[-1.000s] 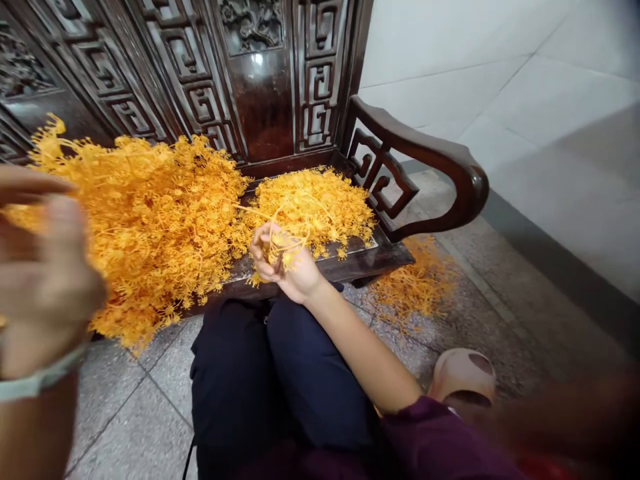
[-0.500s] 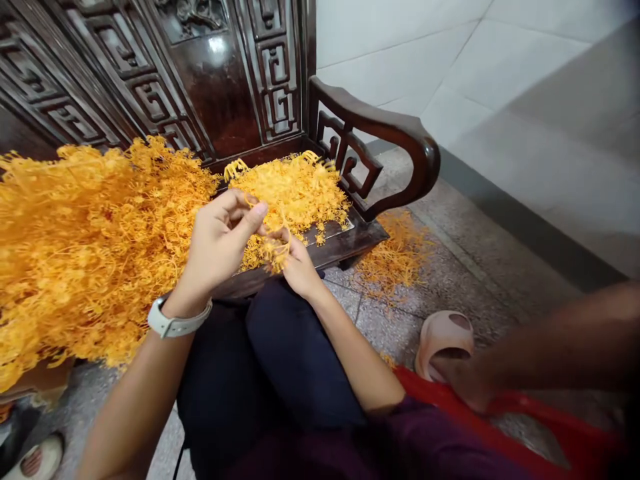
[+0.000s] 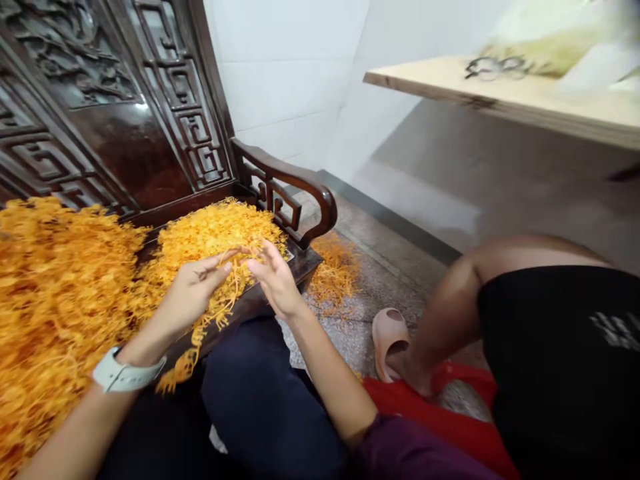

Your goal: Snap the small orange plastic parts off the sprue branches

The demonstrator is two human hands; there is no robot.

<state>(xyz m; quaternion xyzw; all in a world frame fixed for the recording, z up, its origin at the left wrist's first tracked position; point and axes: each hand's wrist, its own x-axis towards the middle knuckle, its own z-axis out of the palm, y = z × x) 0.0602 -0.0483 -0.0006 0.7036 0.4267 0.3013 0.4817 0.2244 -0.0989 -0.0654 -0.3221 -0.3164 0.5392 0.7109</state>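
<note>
In front of the bench my left hand [image 3: 195,290] has thumb and fingers closed around a thin orange plastic flower strand [image 3: 227,303], whose lower end hangs toward my lap. My right hand [image 3: 278,280] faces it from the right, thumb and fingertips at the upper part of the same strand. The exact grip is partly hidden by the fingers. Just behind both hands lies a pile of yellow-orange plastic flower pieces [image 3: 215,223] on the bench seat. A larger heap of the same orange pieces [image 3: 45,300] rises left of my left arm.
The carved dark wooden bench [image 3: 135,153] ends at a curved armrest [image 3: 300,187]. Orange pieces [image 3: 334,270] lie on the floor beyond. At right are another person's leg [image 3: 450,300], a pink slipper [image 3: 390,340], a red plastic item [image 3: 425,413] and a wooden tabletop [image 3: 430,83] bearing glasses [image 3: 495,67].
The view has swung right, bringing the tabletop and more of the other person's leg into sight. My hands face each other now, and a longer strand hangs below them.
</note>
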